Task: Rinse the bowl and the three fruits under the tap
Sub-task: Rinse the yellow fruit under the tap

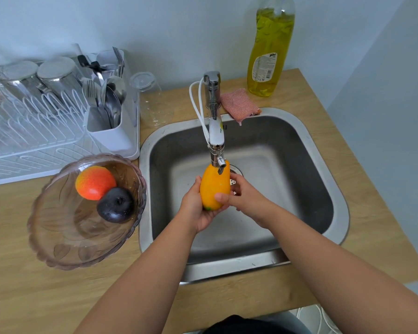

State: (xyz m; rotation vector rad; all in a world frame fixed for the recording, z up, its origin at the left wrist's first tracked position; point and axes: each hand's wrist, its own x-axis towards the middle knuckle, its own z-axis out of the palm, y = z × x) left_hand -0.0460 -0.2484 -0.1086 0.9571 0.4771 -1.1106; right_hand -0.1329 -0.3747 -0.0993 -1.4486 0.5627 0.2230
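I hold a yellow-orange mango (214, 185) upright over the steel sink (323, 150), its top just under the tap spout (218, 162). My left hand (196, 208) cups it from below and from the left. My right hand (245, 196) grips its right side, thumb on the front. I cannot make out a water stream. A tinted glass bowl (65, 239) stands on the counter left of the sink, holding an orange-red peach (95, 182) and a dark purple plum (116, 204).
A white dish rack (34, 131) with steel cups and a cutlery holder fills the back left. A pink scrub cloth (239, 103) and a yellow dish soap bottle (270, 49) sit behind the sink. A clear glass (146, 92) stands by the rack. The wooden counter ends at the right.
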